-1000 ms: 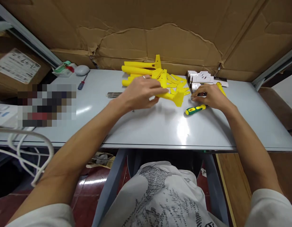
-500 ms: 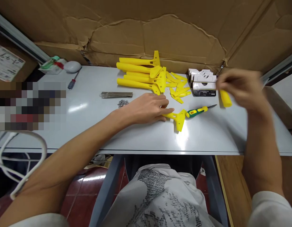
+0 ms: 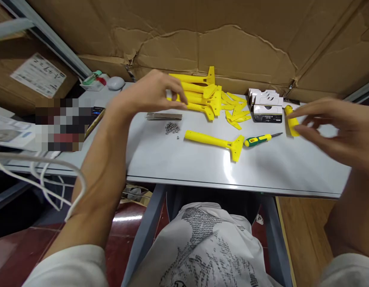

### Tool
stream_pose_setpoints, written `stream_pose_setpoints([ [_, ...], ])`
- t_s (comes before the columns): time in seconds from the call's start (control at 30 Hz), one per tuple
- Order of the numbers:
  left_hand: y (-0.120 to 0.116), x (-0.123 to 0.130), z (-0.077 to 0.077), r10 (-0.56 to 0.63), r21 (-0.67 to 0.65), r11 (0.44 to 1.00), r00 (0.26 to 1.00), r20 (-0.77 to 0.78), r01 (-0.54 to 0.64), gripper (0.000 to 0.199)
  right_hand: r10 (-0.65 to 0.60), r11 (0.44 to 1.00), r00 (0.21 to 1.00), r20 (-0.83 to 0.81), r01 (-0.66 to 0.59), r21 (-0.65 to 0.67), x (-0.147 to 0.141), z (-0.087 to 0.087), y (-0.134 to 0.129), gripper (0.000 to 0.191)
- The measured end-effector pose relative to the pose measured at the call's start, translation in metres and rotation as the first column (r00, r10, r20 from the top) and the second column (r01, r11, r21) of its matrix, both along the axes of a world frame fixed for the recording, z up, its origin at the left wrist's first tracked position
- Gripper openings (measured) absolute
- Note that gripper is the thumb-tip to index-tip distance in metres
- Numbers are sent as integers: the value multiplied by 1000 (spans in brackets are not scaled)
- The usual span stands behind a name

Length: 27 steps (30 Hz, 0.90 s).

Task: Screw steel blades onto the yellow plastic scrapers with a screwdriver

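Note:
My left hand (image 3: pixel 156 93) hangs over the handle ends of several yellow scrapers (image 3: pixel 204 107) stacked at the back. Its fingers are curved but apart, and yellow handle shows between them; whether they touch is unclear. On the right, my right hand (image 3: pixel 330 123) is open, with a gap between thumb and index finger. Its fingertips are beside another yellow scraper handle (image 3: pixel 292 121), partly hidden. A single yellow scraper (image 3: pixel 208 139) lies in the middle of the table. To its right is a green and yellow screwdriver (image 3: pixel 259 139).
Small screws (image 3: pixel 171 128) and a bundle of thin metal strips (image 3: pixel 164 116) lie left of centre. Flat yellow pieces (image 3: pixel 238 113) are scattered near small black-and-white boxes (image 3: pixel 267 111). A cardboard wall (image 3: pixel 217 48) stands behind; white cables (image 3: pixel 61 163) loop at the left.
My left hand has lifted off the middle scraper and moved back and left to the stacked ones. My right hand has shifted right and its fingers have spread beside the handle. The view has shifted left.

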<state>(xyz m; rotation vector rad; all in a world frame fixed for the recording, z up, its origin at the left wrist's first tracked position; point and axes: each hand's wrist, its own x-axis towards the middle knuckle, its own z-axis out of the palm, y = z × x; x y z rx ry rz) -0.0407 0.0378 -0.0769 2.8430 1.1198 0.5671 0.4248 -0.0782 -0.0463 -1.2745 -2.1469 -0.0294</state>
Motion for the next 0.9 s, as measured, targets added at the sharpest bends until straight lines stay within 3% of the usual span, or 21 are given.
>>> stream_pose_setpoints([
  [0.1, 31, -44, -14, 46, -146, 987, 983, -180, -73, 95, 279, 959, 918, 282, -252, -128, -28, -21, 40, 25],
  [0.2, 53, -67, -41, 22, -142, 989, 979, -204, -52, 94, 305, 951, 918, 254, -281, -124, -41, -46, 76, 25],
  [0.3, 62, -71, -58, 25, -153, 986, 969, -244, -63, 99, 227, 974, 956, 185, -218, -68, -29, -67, 91, 23],
  [0.47, 54, -65, -50, 228, -187, 931, 899, -373, -314, 126, 8, 999, 995, 103, -3, -47, 1, -77, 85, 20],
  [0.57, 55, -70, -43, 204, -172, 947, 921, -331, -272, 113, -88, 996, 996, -17, 87, -17, 1, -75, 83, 20],
  [0.7, 72, -84, -51, 1, -181, 983, 974, -227, -43, 84, -50, 998, 998, -31, 49, -41, -11, -77, 86, 21],
  [0.8, 81, -84, -60, 51, -240, 965, 971, -236, -109, 83, 41, 999, 999, -4, -41, -23, -17, -81, 86, 18],
  [0.9, 74, -73, -58, 108, -319, 930, 965, -239, -183, 83, 113, 993, 993, 30, -112, -26, -20, -85, 84, 19],
])
